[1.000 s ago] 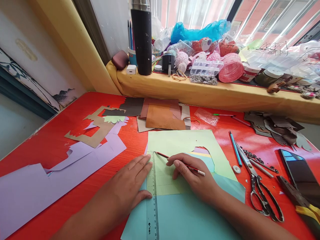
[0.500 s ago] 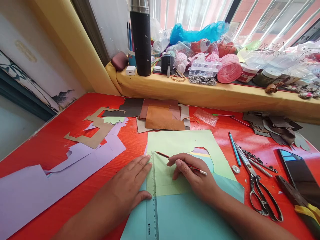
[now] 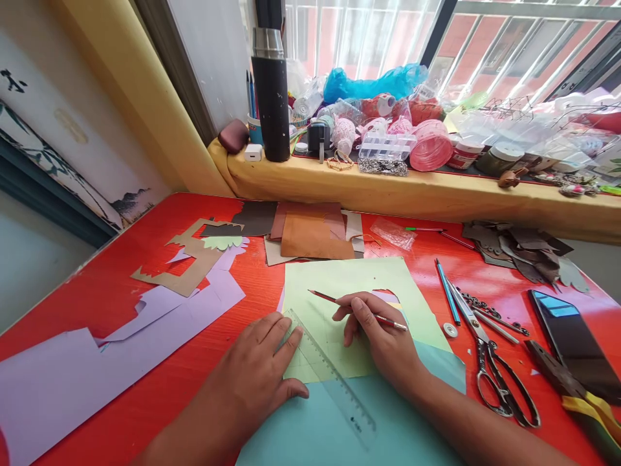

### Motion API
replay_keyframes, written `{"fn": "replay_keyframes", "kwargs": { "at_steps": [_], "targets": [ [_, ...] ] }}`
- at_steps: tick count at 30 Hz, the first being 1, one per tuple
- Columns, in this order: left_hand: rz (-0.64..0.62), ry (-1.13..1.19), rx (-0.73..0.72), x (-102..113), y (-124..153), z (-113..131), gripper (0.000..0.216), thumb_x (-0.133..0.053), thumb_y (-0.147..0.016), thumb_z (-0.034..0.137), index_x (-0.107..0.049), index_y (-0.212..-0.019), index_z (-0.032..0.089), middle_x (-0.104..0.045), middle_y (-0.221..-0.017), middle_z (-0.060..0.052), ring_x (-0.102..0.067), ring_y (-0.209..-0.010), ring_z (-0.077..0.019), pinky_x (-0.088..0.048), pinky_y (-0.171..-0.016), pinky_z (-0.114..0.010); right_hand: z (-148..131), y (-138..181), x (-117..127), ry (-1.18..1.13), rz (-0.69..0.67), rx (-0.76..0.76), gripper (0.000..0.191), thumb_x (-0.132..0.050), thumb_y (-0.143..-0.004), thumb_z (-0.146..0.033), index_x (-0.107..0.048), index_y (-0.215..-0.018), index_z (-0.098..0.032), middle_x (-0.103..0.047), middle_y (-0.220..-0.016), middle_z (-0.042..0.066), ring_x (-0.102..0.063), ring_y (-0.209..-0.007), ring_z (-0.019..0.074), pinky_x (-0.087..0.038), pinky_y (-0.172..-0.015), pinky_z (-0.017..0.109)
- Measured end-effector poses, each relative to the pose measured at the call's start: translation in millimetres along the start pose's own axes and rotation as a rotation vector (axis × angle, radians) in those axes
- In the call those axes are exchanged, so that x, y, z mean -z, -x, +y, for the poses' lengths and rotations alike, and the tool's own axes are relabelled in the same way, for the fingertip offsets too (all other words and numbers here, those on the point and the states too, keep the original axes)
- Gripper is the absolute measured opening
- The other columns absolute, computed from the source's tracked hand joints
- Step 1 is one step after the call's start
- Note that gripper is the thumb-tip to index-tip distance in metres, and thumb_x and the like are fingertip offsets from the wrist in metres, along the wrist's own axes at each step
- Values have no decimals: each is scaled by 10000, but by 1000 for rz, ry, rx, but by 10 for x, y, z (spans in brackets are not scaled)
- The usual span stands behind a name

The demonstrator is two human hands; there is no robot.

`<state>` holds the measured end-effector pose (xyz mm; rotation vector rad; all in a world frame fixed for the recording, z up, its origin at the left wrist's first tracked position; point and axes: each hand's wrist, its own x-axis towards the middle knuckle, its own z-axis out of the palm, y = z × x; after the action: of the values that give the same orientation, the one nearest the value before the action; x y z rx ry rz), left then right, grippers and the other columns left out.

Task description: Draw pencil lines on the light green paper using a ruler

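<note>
My left hand (image 3: 252,378) lies on the left end of a clear ruler (image 3: 334,382), fingers stretched over it, pressing it onto a light green paper sheet (image 3: 339,278). The ruler runs slantwise down to the right across the green sheet and a teal sheet (image 3: 310,433) beneath. My right hand (image 3: 383,340) pinches a red pencil (image 3: 334,299), whose tip points up and left above the green paper. Purple paper scraps (image 3: 111,336) lie to the left on the red table (image 3: 111,285).
Scissors (image 3: 490,359), a blue pen (image 3: 447,291), a phone (image 3: 572,336) and pliers (image 3: 572,388) lie at the right. Brown leather pieces (image 3: 310,236) and cardboard offcuts (image 3: 194,259) sit behind the paper. The yellow sill (image 3: 388,188) holds a black flask (image 3: 272,90) and craft clutter.
The ruler has turned from straight up-and-down to a slant, its lower end swung to the right. My left hand shifted with it. The pencil lifted slightly away from the ruler's edge.
</note>
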<state>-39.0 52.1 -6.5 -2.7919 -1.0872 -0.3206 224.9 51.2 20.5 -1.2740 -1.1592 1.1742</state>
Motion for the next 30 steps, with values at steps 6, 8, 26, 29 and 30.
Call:
{"fn": "replay_keyframes", "kwargs": {
  "at_steps": [6,8,26,29,30],
  "targets": [
    [23,-32,25,62,-71,59,636,-584,-1060,724,-763,-1395,214,-786,-1250,-130,-686,-1212,-332,-536,-1071,-463,6,3,3,-5,42,32,451,-662,-1072,-635,-824,-1024,-216,-800,-859,44,-687,-543,141,-541,-572,287],
    [64,-50,38,47,-67,25,634,-475,-1120,690,-768,-1381,193,-770,-1349,-146,-668,-1276,-335,-516,-1092,-463,5,3,2,-6,49,43,455,-660,-1071,-640,-824,-1024,-218,-798,-853,43,-684,-540,141,-536,-566,286],
    [16,-156,162,124,-77,-178,568,-350,-1200,486,-767,-1288,111,-770,-1273,-214,-705,-1152,-368,-541,-984,-519,-5,10,4,-1,38,26,484,-660,-1055,-659,-822,-995,-206,-770,-827,32,-665,-529,145,-526,-567,295],
    [5,-165,187,136,-88,-136,629,-259,-1210,472,-771,-1265,111,-762,-1244,-219,-697,-1118,-360,-545,-962,-524,-6,10,7,-1,37,26,482,-657,-1059,-654,-821,-1000,-205,-770,-832,35,-667,-532,151,-524,-560,302],
    [-9,-161,186,145,-92,-110,631,-253,-1210,469,-769,-1264,110,-759,-1226,-216,-694,-1102,-359,-547,-951,-526,-6,11,8,-2,38,23,479,-655,-1062,-650,-821,-1003,-205,-770,-834,37,-668,-533,153,-520,-555,303]
  ]
}}
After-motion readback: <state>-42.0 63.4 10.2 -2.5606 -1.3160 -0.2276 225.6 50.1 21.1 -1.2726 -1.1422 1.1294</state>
